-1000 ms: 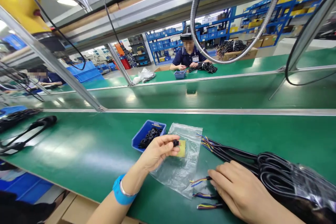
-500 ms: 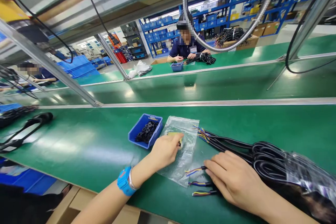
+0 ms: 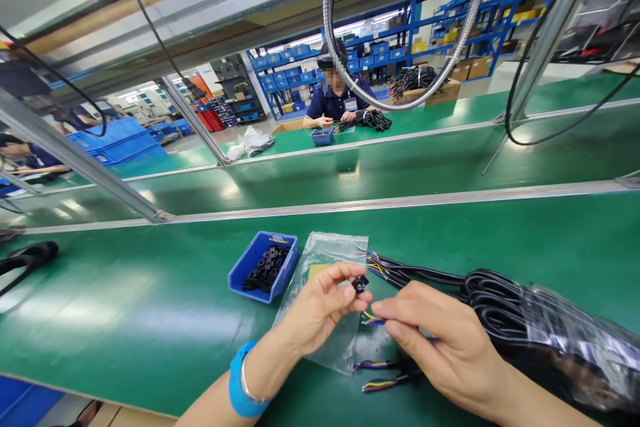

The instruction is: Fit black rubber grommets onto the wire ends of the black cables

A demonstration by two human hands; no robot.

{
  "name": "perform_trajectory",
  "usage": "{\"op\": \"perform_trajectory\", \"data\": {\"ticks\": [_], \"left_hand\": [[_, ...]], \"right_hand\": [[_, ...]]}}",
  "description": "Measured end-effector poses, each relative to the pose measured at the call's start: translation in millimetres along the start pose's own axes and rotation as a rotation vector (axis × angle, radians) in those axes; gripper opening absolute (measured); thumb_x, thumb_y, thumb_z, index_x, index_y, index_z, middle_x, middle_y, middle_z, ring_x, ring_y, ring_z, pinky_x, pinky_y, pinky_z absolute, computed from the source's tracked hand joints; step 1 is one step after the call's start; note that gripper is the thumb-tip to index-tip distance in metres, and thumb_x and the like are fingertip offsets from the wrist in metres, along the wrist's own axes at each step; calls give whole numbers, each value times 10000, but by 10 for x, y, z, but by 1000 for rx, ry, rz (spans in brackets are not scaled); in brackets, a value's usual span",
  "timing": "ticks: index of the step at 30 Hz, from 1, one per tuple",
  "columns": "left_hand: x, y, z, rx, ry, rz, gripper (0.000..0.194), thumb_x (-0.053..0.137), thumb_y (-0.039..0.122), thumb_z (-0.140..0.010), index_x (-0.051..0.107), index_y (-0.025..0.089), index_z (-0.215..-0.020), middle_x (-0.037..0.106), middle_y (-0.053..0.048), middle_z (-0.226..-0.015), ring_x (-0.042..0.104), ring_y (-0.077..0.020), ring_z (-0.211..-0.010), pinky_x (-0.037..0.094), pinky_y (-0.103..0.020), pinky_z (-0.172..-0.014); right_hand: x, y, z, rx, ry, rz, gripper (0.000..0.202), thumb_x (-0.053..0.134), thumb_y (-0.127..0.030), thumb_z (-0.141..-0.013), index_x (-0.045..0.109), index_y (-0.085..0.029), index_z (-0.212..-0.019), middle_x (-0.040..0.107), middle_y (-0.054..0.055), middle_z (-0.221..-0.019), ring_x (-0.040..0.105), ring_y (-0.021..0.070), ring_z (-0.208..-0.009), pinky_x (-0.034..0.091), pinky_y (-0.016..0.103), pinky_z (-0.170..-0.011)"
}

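Between thumb and fingers, my left hand pinches a small black connector part above a clear plastic bag. Close on its right, my right hand grips a black cable near its end, with yellow, blue and red wires sticking out toward the part. Two more cable ends lie on the green table below. A bundle of black cables, partly wrapped in clear film, stretches to the right. Left of the bag stands a blue bin holding black parts.
A metal rail runs across the green table. Beyond it a person sits with cables and a small blue bin. A metal hose hangs overhead. A black looped item lies far left.
My left hand has lifted off the bag with the black part and turned toward my right hand. My right hand has raised one cable end from the table. The view has shifted slightly.
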State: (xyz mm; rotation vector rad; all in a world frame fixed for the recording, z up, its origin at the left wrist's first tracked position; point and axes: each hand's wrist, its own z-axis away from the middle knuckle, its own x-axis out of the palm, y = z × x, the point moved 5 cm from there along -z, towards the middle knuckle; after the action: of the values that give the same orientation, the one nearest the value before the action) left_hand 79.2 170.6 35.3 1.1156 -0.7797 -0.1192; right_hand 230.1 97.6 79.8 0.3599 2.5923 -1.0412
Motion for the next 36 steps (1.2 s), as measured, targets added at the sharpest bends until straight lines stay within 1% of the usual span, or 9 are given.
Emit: {"op": "perform_trajectory", "data": {"ticks": [2, 5, 10, 17, 23, 27, 32, 34, 36], "left_hand": [[-2, -62, 49, -18, -34, 52, 281, 764, 161, -725, 669, 155, -989, 678, -42, -900, 664, -87, -701, 543, -159, -691], [-5, -84, 104, -1, -94, 103, 292, 771, 122, -706, 671, 159, -978, 662, -49, -1047, 675, -92, -730, 556, -150, -682], [4, -88, 124, 3, -143, 146, 294, 784, 129, -695, 667, 146, -964, 676, -49, -962, 681, -109, -744, 567, -155, -667], [-35, -132, 129, 2, -130, 123, 351, 821, 155, -651, 674, 134, -969, 701, -70, -990, 687, -108, -711, 570, -165, -661], [-33, -157, 145, -25, -149, 89, 355, 824, 182, -657, 680, 130, -978, 751, -76, -807, 711, -134, -726, 565, -171, -675], [-27, -165, 146, -49, -121, 82, 375, 846, 190, -624, 676, 133, -954, 755, -77, -796, 712, -126, -686, 557, -163, -658], [-34, -215, 125, -11, -21, 78, 382, 872, 112, -551, 661, 137, -869, 736, -26, -798, 690, -93, -636, 529, -138, -621], [-36, -260, 117, 2, -1, 72, 382, 874, 112, -547, 660, 132, -863, 727, -22, -751, 675, -80, -603, 511, -127, -594], [-45, -299, 109, 24, 28, 79, 400, 888, 123, -517, 662, 132, -848, 732, -33, -782, 667, -74, -592, 505, -124, -580]], "right_hand": [[29, 30, 3, -2, 12, 59, 231, 554, -137, -901, 641, -182, -1110, 564, 25, -737, 548, 110, -637, 464, 222, -577], [67, 67, 3, 13, 33, 170, 190, 568, -146, -889, 674, -170, -1045, 517, 12, -684, 508, 101, -581, 432, 218, -529], [76, 37, -47, 27, 36, 221, 172, 566, -174, -888, 704, -172, -990, 500, 0, -640, 483, 88, -544, 405, 201, -487], [89, 46, -86, 108, -16, 89, 164, 568, -152, -866, 717, -177, -929, 545, 4, -633, 501, 90, -530, 401, 201, -472], [87, 84, -69, 155, -14, 42, 162, 558, -136, -875, 701, -191, -927, 617, 4, -668, 528, 89, -557, 417, 193, -497], [92, 68, -59, 128, -1, 121, 140, 563, -137, -876, 689, -181, -919, 607, 6, -660, 508, 93, -544, 399, 201, -483], [145, -6, -26, -16, 21, 286, 99, 573, -121, -867, 666, -144, -891, 569, 29, -668, 489, 104, -538, 404, 234, -505], [164, -14, -9, -42, 14, 297, 101, 566, -117, -872, 654, -147, -910, 565, 30, -676, 499, 109, -546, 413, 238, -512], [167, -6, 6, -50, 9, 283, 96, 558, -129, -880, 640, -158, -919, 567, 26, -680, 515, 111, -548, 429, 233, -509]]}}
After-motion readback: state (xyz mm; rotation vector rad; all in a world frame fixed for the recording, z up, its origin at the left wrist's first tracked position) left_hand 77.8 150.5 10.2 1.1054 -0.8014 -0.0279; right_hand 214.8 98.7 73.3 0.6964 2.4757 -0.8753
